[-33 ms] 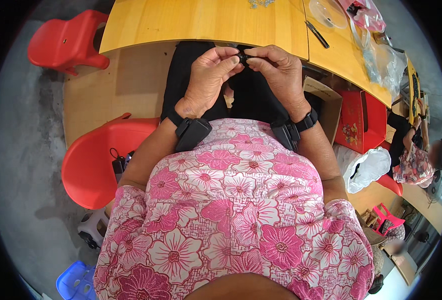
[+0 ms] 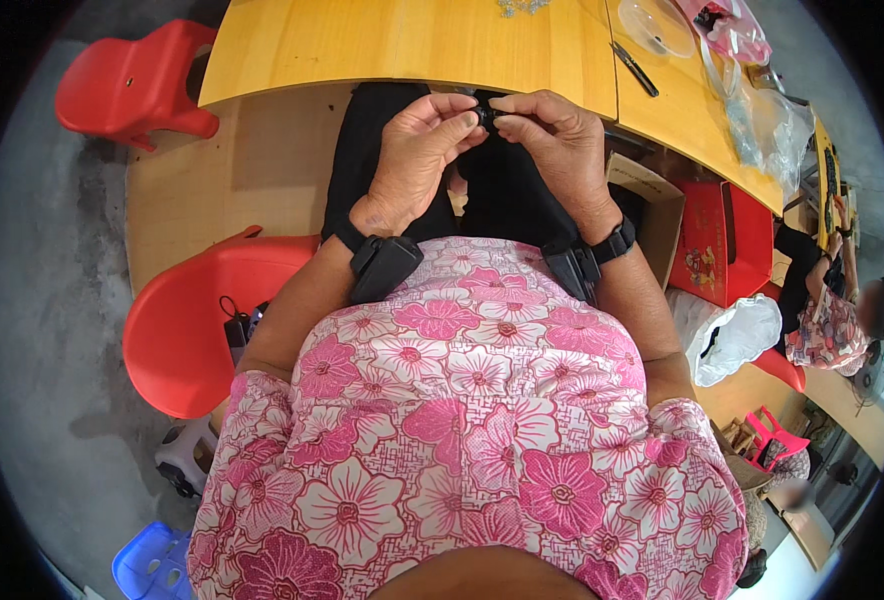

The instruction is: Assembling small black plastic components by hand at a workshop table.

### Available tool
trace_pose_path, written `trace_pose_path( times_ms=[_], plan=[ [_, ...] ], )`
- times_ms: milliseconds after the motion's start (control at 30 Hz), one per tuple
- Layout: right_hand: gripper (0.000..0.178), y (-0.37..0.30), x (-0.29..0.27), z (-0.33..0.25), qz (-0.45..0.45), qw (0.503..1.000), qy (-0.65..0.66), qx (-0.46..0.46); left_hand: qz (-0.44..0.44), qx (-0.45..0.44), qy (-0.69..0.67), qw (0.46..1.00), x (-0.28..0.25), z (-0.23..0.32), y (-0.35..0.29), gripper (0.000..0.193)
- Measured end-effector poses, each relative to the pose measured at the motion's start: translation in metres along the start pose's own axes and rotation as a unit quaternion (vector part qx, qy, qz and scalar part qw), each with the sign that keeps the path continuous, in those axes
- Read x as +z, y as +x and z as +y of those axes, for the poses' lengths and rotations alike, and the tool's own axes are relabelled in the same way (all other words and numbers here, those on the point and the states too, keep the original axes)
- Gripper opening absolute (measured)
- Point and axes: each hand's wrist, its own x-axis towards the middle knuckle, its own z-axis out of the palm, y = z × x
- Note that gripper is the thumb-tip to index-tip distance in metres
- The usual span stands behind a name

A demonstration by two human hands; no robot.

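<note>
Just off the table's front edge, above my lap, a small black piece (image 2: 484,117) is pinched between the fingertips of both hands. Its kind is hard to make out, being small and partly covered by fingers. My left hand (image 2: 418,150) grips it from the left with thumb and index finger, the other fingers curled beneath. From the right, my right hand (image 2: 560,140) closes its thumb and index finger on the same piece. Each wrist carries a black strap with a black box.
The yellow wooden table (image 2: 362,40) spans the far side. Small silvery bits (image 2: 522,6), a black pen-like tool (image 2: 635,70), a clear round lid (image 2: 657,25) and plastic bags (image 2: 767,130) lie on it. Red chairs (image 2: 177,330) stand left, a red box (image 2: 717,240) right; another person (image 2: 827,325) sits far right.
</note>
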Motion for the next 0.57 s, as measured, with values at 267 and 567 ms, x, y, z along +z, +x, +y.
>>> trace_pose_path(
  times_ms=[267, 567],
  plan=[
    [0.015, -0.0007, 0.0019, 0.0006, -0.007, 1.0, 0.01, 0.015, -0.003, 0.007, -0.004, 1.0, 0.0001, 0.0, -0.0006, 0.015],
    [0.016, -0.0001, 0.0002, -0.0001, -0.017, 1.0, -0.013, 0.012, 0.001, 0.003, 0.052, 0.999, 0.0008, 0.002, -0.0018, 0.017]
  ],
)
